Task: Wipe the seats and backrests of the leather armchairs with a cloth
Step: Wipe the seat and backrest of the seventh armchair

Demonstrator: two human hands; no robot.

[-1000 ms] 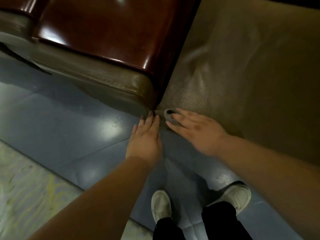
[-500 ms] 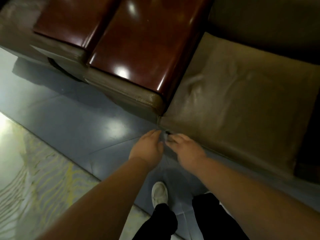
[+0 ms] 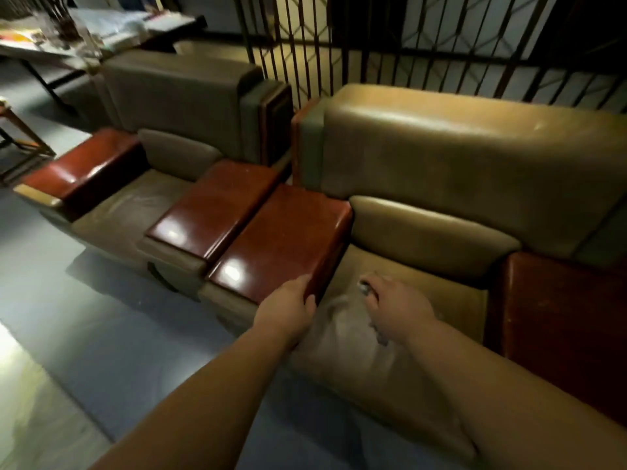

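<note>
The near armchair (image 3: 458,171) is olive-tan leather, with glossy reddish-brown armrests (image 3: 281,239). The far armchair (image 3: 176,93) looks greyer olive, with the same red-brown armrests. The floor (image 3: 101,317) is dull blue-grey. The cloth (image 3: 364,287) in the right hand (image 3: 397,308) seems grey, though blurred. The screen (image 3: 424,45) has dark bars.

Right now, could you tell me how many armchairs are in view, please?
2: the near armchair at right, under the hands, and a second armchair beside it at left. Others may lie out of frame.
</note>
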